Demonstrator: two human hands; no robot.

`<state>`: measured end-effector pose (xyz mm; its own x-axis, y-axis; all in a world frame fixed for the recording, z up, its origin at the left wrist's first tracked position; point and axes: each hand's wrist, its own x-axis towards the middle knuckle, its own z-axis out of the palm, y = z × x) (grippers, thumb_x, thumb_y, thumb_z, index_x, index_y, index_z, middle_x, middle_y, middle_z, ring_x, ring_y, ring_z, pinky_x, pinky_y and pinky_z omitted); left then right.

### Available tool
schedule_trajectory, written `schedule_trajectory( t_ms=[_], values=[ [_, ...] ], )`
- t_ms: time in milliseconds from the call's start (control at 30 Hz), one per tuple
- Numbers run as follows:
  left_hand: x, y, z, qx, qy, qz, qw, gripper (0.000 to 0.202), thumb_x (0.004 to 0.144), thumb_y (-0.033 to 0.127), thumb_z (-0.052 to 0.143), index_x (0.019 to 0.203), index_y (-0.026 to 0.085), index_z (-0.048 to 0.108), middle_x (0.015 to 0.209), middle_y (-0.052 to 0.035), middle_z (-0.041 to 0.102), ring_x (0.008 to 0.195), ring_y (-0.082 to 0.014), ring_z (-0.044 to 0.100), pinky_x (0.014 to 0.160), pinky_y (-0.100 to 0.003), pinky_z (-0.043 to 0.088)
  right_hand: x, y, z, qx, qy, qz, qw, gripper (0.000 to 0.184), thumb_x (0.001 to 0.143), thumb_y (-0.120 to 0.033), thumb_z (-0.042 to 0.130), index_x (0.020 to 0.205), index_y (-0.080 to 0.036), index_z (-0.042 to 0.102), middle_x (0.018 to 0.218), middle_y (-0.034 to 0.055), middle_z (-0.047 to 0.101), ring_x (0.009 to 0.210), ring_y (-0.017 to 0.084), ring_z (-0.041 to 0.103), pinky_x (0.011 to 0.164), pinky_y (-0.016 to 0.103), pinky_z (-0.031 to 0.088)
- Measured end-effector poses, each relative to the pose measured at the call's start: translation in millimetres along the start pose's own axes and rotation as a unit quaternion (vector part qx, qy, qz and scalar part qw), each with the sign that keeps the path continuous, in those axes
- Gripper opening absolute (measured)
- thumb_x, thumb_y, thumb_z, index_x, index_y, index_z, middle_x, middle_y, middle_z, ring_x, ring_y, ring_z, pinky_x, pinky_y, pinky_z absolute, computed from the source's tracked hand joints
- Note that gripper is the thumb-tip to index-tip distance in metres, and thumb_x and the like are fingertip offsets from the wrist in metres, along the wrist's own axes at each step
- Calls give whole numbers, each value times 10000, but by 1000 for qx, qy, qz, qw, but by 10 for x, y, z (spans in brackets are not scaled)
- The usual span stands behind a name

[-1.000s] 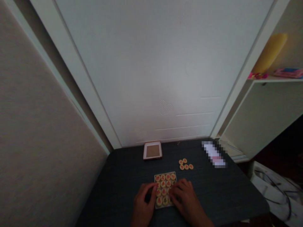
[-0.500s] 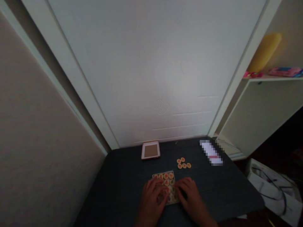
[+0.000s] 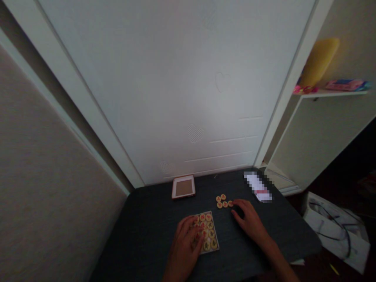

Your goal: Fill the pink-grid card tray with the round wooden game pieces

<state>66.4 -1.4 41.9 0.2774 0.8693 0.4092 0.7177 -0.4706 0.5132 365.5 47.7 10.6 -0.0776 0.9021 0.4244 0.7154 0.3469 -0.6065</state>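
A small square tray (image 3: 216,250) holds several round wooden game pieces with red marks (image 3: 209,227). My left hand (image 3: 185,243) rests on the tray's left side, fingers spread flat over the pieces. A little cluster of loose pieces (image 3: 223,201) lies on the dark table further back and to the right. My right hand (image 3: 249,220) is stretched toward that cluster, its fingertips touching the rightmost loose piece, fingers extended and holding nothing that I can see.
The dark table (image 3: 152,227) stands against a white door. An empty square lid or box (image 3: 183,187) lies at the back edge. A blurred white object (image 3: 257,186) sits at the back right. A white shelf (image 3: 329,94) and a white bag (image 3: 335,231) stand on the right.
My right hand has left the tray and moved back and right to the loose pieces. My left hand has slid further over the tray. The view has shifted slightly right.
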Motion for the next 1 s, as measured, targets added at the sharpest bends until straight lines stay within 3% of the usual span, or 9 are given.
schedule_trajectory(
  t_ms=[200,333,567,700,767,900,1000],
  values=[
    [36,43,-26,-18,33,4,999,175,939,320,610,1027,278,755,1212,-87,700,1209,-296,594,1004,-506,553,207,26,15,3,-31,-4,1000,190,879,-220,615,1047,-218,705,1073,81,721,1027,257,652,947,436,510],
    [64,110,-38,-47,33,-1,998,176,947,323,597,1010,271,753,1188,-90,707,1193,-287,602,1001,-496,550,194,-21,-20,7,-23,4,1000,162,894,-232,601,1016,-219,707,995,70,734,965,252,664,908,424,523],
    [122,312,-65,-126,25,-52,990,191,938,375,606,987,268,758,1116,-78,746,1106,-270,662,993,-457,544,-100,-487,-124,93,-16,-4,996,187,926,-344,614,1070,-246,681,1065,65,720,1002,232,678,885,358,555],
    [177,447,-42,-229,-12,-157,961,310,941,475,569,1043,240,744,1035,-72,777,896,-223,732,794,-329,609,-266,-843,-115,128,-27,-27,991,195,932,-346,616,1103,-265,664,1069,67,718,993,230,684,861,333,571],
    [192,508,-24,-281,-41,-190,940,340,935,493,568,1051,220,734,1019,-75,782,878,-215,737,777,-309,606,-331,-963,-81,138,-30,-41,989,175,931,-332,620,1092,-276,661,1059,61,717,990,226,684,877,331,571],
    [172,581,20,-368,-74,-210,903,318,890,479,638,1011,197,718,968,-81,789,884,-232,746,804,-327,603,-424,-1061,28,153,-28,-61,986,144,936,-273,596,1068,-280,653,1031,52,712,977,212,683,877,310,570],
    [129,579,30,-387,-69,-218,894,281,880,464,656,950,195,698,898,-68,790,826,-226,752,765,-314,604,-469,-1070,108,164,-27,-65,984,150,920,-232,595,1057,-270,642,1020,46,711,945,199,691,847,282,573]
  ],
)
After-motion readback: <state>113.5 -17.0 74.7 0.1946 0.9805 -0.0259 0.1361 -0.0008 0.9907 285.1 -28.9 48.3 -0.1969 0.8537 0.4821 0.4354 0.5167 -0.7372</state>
